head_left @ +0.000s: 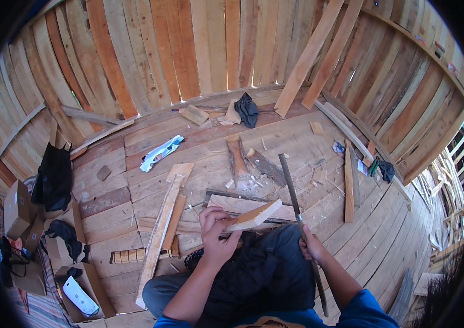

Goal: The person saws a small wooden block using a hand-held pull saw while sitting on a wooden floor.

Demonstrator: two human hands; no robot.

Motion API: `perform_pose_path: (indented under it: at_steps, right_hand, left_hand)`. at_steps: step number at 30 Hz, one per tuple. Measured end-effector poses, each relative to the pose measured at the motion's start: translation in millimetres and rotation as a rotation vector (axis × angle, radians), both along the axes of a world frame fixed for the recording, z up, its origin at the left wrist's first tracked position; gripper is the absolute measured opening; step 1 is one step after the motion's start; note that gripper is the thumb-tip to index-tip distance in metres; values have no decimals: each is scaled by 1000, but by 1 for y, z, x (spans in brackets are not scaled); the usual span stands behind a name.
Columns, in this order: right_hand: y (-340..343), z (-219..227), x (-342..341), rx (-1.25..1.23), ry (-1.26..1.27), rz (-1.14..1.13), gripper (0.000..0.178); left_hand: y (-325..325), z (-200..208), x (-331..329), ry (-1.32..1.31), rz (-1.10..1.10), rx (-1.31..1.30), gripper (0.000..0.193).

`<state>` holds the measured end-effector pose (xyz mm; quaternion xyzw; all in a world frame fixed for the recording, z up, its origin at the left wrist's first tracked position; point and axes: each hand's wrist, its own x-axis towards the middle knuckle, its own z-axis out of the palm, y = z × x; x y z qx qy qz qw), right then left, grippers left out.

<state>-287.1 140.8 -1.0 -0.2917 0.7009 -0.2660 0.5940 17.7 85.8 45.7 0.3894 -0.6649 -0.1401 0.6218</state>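
My left hand (pixel 218 232) grips a short, pale piece of wood (pixel 256 215), its fingers and thumb around the left end. The piece is tilted above my lap, its right end higher. My right hand (pixel 311 246) is closed around a long-handled machete (pixel 291 186). Its narrow dark blade points up and away from me, and its handle runs down past my right thigh. Blade and wood are apart. Below the piece, a plank (pixel 237 204) lies on the floor in front of my crossed legs.
Wood chips (pixel 251 186) and split logs (pixel 237 156) lie ahead. Long boards (pixel 158 240) and a banded wooden sheath-like piece (pixel 133 256) are at my left. Open cardboard boxes (pixel 92 287) and a black bag (pixel 54 177) stand farther left. Boards (pixel 303 68) lean on the plank wall.
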Motion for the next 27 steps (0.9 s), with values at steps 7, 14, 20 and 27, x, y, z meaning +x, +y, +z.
perform_pose_path:
  at_steps: [7, 14, 20, 27]
  right_hand:
    - [1, -1, -3, 27, -16, 4, 66]
    - [2, -2, 1, 6, 21, -8, 67]
    - [-2, -2, -11, 61, -111, -13, 66]
    - [-35, 3, -50, 45, -171, 174, 60]
  left_hand:
    - [3, 6, 0, 50, -7, 45, 20]
    - [-6, 1, 2, -76, 48, 104, 17]
    - [-25, -64, 0, -253, 81, 439, 17]
    - [-36, -125, -45, -610, 164, 601, 20]
